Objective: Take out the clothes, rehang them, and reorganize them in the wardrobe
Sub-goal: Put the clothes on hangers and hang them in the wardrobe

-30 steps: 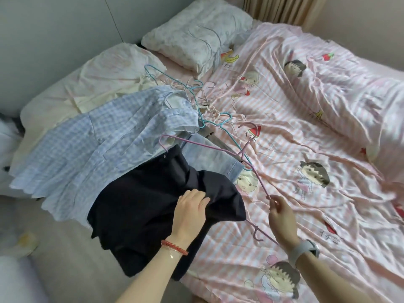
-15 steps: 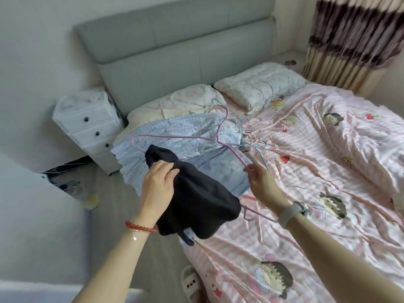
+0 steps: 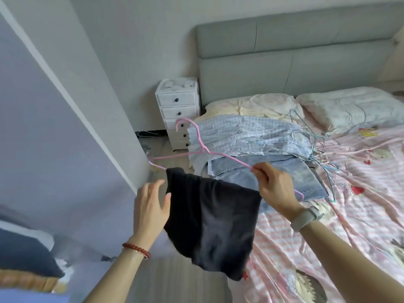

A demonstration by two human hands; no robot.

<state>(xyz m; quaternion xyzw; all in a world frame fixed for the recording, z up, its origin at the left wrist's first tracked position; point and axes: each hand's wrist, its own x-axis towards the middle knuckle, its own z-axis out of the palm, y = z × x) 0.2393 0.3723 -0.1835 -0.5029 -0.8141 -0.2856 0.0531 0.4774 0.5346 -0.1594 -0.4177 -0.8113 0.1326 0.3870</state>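
A bed (image 3: 360, 215) fills the right side, covered by a pink striped sheet printed with cartoon figures; no writing on it can be read. A grey padded headboard (image 3: 295, 51) stands behind it, and a pale wardrobe panel (image 3: 54, 127) rises at the left. Two pillows (image 3: 349, 106) lie at the head of the bed. In front of them a blue checked shirt (image 3: 251, 136) rests on folded light denim (image 3: 284, 171), with a tangle of thin wire hangers (image 3: 317, 149) just beside the pile. A white chest of small drawers (image 3: 178, 110) stands between wall and bed (all drawers closed, contents hidden).

A black garment (image 3: 212, 219) hangs over the lower bar of a pink hanger (image 3: 196, 138), held in the air near the bed's edge, hook pointing up and away. The right hand (image 3: 277, 189), a pale watch on its wrist, pinches the hanger's sloping arm between thumb and curled fingers. The left hand (image 3: 150, 206), a red bead bracelet on its wrist, is spread with fingers straight beside the garment's left edge, thumb touching the cloth, gripping nothing.
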